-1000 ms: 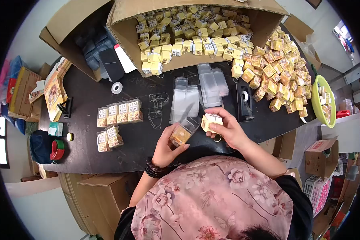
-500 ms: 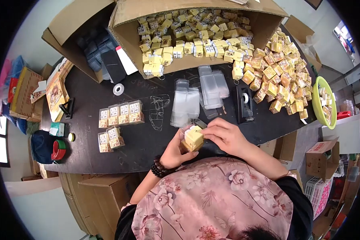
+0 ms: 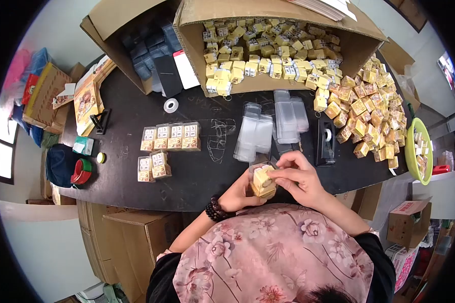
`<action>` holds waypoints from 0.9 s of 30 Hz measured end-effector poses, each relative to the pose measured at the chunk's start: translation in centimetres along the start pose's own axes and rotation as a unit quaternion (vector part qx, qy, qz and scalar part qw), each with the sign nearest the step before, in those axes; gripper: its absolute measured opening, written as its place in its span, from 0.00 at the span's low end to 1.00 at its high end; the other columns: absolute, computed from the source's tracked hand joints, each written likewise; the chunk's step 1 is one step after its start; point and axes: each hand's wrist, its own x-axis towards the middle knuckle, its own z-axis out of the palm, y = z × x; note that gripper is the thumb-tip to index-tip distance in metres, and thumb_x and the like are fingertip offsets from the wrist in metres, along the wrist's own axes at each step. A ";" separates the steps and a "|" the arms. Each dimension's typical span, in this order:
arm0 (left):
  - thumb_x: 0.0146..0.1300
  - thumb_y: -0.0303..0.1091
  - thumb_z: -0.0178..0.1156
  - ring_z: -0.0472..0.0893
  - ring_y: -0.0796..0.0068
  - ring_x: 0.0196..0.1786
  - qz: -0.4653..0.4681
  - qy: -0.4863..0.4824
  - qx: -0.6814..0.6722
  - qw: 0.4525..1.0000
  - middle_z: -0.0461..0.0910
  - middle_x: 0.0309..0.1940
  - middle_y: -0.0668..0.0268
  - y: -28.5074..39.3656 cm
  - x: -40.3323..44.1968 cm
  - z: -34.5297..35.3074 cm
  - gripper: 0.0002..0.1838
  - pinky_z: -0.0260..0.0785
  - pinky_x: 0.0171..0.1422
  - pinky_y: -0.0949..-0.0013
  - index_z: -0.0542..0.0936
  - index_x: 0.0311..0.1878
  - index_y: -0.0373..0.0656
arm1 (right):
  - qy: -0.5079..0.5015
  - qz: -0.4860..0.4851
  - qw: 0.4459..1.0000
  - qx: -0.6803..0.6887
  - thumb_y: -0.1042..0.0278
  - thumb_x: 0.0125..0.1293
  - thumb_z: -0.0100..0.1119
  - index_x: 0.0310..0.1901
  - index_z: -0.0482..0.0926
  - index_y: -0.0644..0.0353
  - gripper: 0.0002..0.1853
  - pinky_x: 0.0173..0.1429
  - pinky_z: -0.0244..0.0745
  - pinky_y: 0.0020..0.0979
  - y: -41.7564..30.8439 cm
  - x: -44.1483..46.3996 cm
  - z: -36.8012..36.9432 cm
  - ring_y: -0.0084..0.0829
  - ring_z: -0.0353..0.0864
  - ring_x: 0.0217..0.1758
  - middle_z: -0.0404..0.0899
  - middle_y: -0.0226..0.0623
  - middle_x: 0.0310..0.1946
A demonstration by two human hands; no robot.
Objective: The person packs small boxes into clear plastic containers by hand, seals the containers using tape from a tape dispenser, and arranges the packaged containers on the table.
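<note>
My left hand [image 3: 234,197] is closed around a clear plastic case, with a small yellow box [image 3: 262,177] standing in its open end. Thumb and index finger of my right hand [image 3: 302,181] pinch the yellow box's top right side; the other fingers are raised and bent. Just beyond my hands lie two stacks of flat clear plastic cases [image 3: 248,134], the second [image 3: 289,118] further right. Filled clear cases with printed boxes [image 3: 170,137] stand in a row to the left, and a pair of them [image 3: 153,166] sits nearer me.
A large carton [image 3: 268,88] full of yellow boxes lies at the back. Orange-printed boxes [image 3: 366,108] are heaped at the right, beside a green basket [image 3: 418,169]. A black tape dispenser [image 3: 325,146] and tape roll [image 3: 171,105] are on the dark table [image 3: 111,192].
The view has shifted, so the table's things appear further right. My right fingers have changed their hold on the yellow box and are more lifted. My left hand still grips the case.
</note>
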 end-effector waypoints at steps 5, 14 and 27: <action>0.69 0.46 0.59 0.68 0.73 0.67 0.004 -0.056 -0.244 0.968 0.64 0.67 0.66 -1.8 0.1 0.1 0.41 0.60 0.72 0.60 0.47 0.76 0.48 | 0.049 0.089 0.980 0.171 0.74 0.61 0.68 0.52 0.81 0.60 0.17 0.62 0.67 0.31 0.7 -0.4 1.1 0.33 0.73 0.56 0.71 0.40 0.54; 0.71 0.58 0.45 0.71 0.66 0.66 -0.100 0.000 -0.287 0.953 0.70 0.64 0.60 -1.8 0.4 0.5 0.34 0.62 0.70 0.57 0.63 0.69 0.43 | 0.022 0.058 0.975 0.213 0.71 0.61 0.68 0.43 0.82 0.61 0.09 0.67 0.66 0.40 2.3 -0.7 2.3 0.40 0.70 0.67 0.64 0.46 0.68; 0.71 0.41 0.56 0.72 0.71 0.64 -0.054 -0.055 -0.263 0.962 0.69 0.63 0.64 -0.8 0.2 1.0 0.32 0.65 0.67 0.62 0.56 0.72 0.43 | 0.077 0.116 0.930 0.340 0.79 0.65 0.62 0.37 0.68 0.62 0.10 0.70 0.67 0.42 2.3 -1.5 3.1 0.41 0.75 0.65 0.80 0.45 0.50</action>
